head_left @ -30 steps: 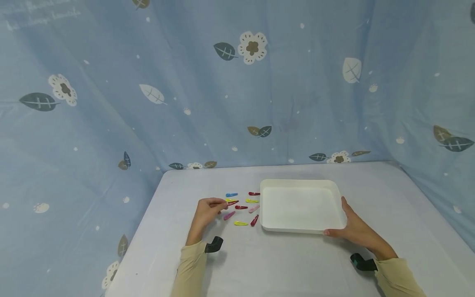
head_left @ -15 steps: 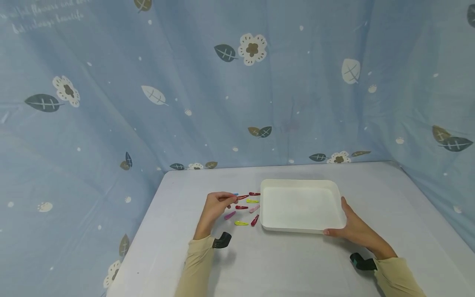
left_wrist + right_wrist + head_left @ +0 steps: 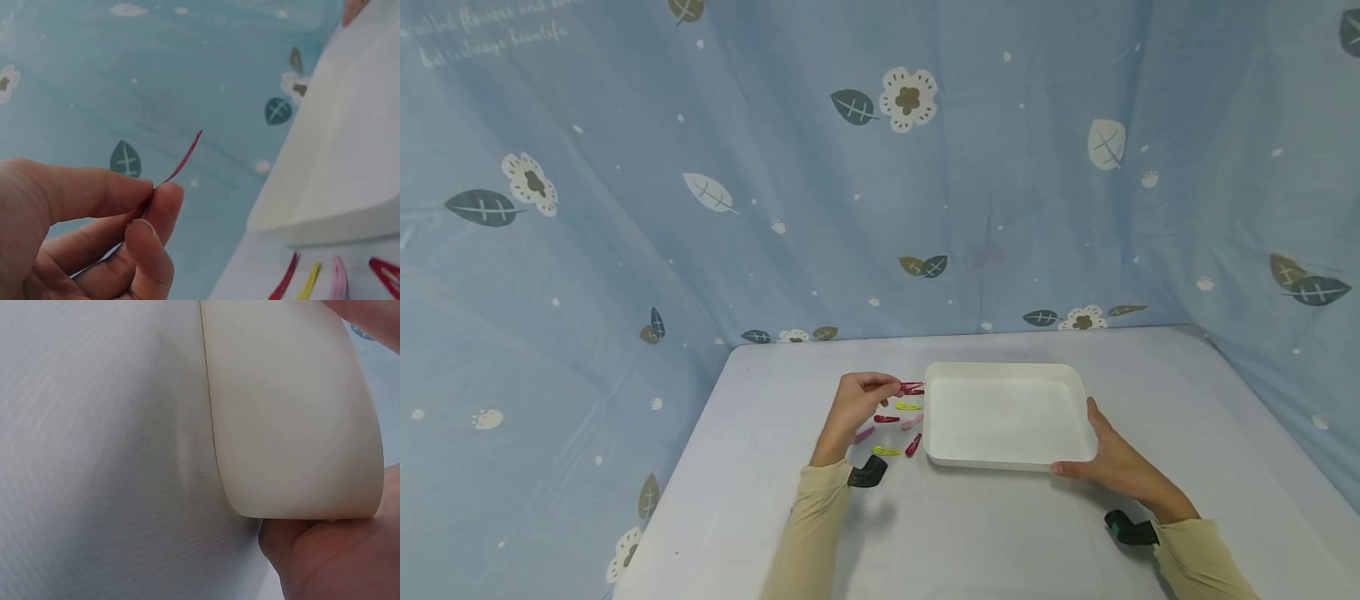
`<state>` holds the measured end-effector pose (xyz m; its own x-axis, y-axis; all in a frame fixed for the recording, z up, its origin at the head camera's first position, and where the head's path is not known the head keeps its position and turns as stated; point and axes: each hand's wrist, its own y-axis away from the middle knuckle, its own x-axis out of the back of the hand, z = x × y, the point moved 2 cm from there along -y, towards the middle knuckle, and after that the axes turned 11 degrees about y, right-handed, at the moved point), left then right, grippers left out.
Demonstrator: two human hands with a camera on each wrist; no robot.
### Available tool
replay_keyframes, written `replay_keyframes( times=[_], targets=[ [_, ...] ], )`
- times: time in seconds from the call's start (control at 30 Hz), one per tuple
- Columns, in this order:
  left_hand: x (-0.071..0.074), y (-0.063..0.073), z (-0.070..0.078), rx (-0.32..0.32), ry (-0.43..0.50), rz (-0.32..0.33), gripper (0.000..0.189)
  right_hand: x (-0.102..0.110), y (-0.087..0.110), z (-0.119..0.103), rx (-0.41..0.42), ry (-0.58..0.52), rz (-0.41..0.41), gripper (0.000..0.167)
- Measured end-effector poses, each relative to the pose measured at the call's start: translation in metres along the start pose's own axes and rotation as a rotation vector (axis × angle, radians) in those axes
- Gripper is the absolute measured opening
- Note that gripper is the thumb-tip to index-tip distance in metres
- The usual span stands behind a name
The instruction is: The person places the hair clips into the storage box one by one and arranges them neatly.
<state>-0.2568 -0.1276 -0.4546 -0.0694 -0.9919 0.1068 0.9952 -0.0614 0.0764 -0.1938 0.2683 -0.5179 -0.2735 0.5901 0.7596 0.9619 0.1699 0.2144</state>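
Note:
My left hand pinches a red snap hair clip between thumb and fingertips, raised over the table just left of the white tray. In the left wrist view the clip appears edge-on, slanting up from the fingertips. My right hand holds the tray's near right corner, thumb at the front side and fingers along the right side. Below the left hand lie several more clips: a yellow clip, a red clip, a pink clip and a purple clip. The blue clip is hidden by the left hand.
Nearer the front lie another yellow clip and a dark red clip, close to the tray's left side. A white cloth covers the table. Behind it hangs a blue patterned curtain.
My left hand has lifted the red hair clip and carried it right, toward the tray's far left corner. The right hand and the tray stay put.

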Motion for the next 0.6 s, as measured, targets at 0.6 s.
replay_keyframes(
  times=[0.6],
  targets=[
    [-0.042, -0.016, 0.014, 0.017, 0.06, -0.085, 0.018, -0.001, 0.001, 0.0, 0.028, -0.033, 0.002, 0.142]
  ],
)
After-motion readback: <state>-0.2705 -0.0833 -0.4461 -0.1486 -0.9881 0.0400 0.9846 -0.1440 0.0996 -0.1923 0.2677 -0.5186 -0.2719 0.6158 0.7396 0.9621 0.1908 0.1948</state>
